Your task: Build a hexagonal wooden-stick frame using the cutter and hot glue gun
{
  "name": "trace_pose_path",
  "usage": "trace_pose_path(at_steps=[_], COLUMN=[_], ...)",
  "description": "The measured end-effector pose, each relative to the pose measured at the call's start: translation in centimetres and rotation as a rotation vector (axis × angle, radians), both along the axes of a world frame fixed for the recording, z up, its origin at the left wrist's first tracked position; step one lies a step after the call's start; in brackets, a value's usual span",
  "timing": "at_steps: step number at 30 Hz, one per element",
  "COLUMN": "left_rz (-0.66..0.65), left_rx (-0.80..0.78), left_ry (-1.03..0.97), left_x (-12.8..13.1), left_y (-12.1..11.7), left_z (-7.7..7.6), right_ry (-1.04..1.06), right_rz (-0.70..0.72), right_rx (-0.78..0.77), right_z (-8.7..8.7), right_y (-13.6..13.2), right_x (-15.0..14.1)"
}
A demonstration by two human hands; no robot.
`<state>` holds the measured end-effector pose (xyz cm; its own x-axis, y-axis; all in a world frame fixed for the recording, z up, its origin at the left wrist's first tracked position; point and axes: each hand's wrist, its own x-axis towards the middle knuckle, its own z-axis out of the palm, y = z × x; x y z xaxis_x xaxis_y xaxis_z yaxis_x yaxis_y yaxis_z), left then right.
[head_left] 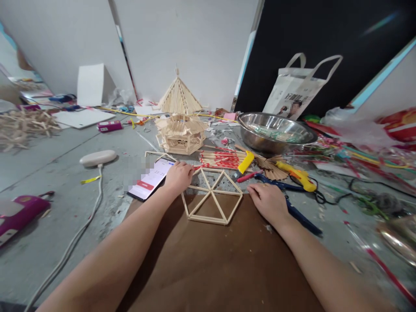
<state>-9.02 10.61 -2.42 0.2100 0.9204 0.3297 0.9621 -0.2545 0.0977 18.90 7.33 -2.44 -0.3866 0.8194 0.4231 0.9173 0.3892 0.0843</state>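
A six-sided frame of pale wooden sticks [211,190], with spokes meeting at its middle, lies partly on a brown sheet [221,264]. At its upper left corner is my left hand [178,177], fingers curled down; they cover that corner and seem to grip it. A phone [152,175] with a lit screen lies just left of this hand. My right hand [269,201] rests beside the frame's right corner, apart from it, with loosely bent fingers and nothing visible in them. Blue-handled pliers [302,216] lie partly behind my right wrist.
Behind the frame stand a tiered stick pavilion [182,134], red-marked sticks [221,159] and a metal bowl [276,143]. A yellow-handled tool [246,162] and a yellow glue gun [299,177] lie at right. A white corded device [97,158] sits at left.
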Motion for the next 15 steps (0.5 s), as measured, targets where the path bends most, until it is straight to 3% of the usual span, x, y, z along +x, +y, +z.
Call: trace_pose_path(at_steps=[7,15], left_rz=[-0.014,-0.051], left_rx=[0.014,0.012], left_ry=[0.028,0.015], left_x=[0.12,0.39], left_y=[-0.13,-0.27], left_z=[-0.06,-0.06], right_ry=[-0.005,0.138], right_rz=[0.01,0.183], right_rx=[-0.053,-0.028], right_z=[0.16,-0.04], right_y=[-0.41,-0.55], right_x=[-0.38,-0.81])
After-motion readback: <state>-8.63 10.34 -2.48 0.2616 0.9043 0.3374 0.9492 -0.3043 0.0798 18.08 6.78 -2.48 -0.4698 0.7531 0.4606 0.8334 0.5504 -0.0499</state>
